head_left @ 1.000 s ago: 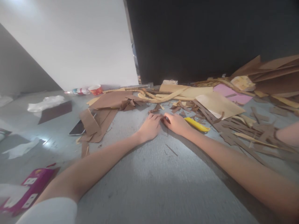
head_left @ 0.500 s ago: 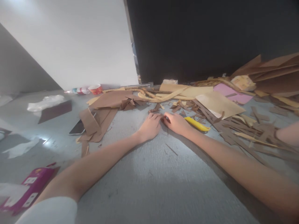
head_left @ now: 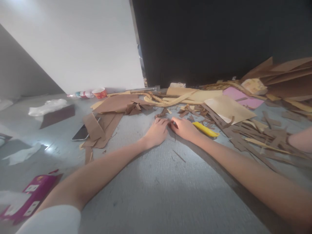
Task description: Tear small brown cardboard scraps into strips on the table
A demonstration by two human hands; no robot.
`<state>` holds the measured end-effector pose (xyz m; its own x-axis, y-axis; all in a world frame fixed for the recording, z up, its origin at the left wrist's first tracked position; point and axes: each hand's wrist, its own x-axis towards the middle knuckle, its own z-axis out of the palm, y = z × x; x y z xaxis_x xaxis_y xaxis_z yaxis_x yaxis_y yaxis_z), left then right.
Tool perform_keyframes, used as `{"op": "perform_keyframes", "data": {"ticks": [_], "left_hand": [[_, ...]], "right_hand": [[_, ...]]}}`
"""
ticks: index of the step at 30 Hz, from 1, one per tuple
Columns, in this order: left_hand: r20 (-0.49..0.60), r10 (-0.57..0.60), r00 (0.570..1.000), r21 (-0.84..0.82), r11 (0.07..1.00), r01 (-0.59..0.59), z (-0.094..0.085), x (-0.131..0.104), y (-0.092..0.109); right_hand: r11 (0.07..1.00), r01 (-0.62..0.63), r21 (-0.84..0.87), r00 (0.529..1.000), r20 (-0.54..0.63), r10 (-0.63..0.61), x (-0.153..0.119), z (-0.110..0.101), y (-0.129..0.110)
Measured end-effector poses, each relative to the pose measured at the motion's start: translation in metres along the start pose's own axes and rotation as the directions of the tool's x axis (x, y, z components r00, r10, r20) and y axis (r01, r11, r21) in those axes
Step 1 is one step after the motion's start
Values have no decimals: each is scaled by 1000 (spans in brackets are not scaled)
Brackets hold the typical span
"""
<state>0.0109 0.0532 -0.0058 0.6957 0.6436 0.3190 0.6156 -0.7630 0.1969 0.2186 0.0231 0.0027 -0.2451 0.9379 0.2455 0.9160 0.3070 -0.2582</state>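
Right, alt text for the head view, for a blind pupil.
The left hand and right hand, both bare, are close together on a grey surface. A yellow object lies beside the right hand, brown strips farther right, a partly covered phone left.

Head camera: single view, forward and down.
Worn on my head, it looks from the near side of the worktop along my forearms, past my left hand and right hand at mid-range, to the far edge.
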Motion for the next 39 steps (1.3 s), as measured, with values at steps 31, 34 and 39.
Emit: {"op": "perform_keyframes", "data": {"ticks": [31,34,39], "left_hand": [[16,-5,1000,-9,1000,5,0,0,-1],[11,-4,1000,-11,1000,4,0,0,0],[13,-6,1000,-8,1000,6,-1,0,1]], "right_hand": [[1000,5,0,1000,2,-5,0,1,1],[1000,12,0,1000,-6,-12,0,2,2],[1000,7,-6,1000,0,-7,0,1,2]]}}
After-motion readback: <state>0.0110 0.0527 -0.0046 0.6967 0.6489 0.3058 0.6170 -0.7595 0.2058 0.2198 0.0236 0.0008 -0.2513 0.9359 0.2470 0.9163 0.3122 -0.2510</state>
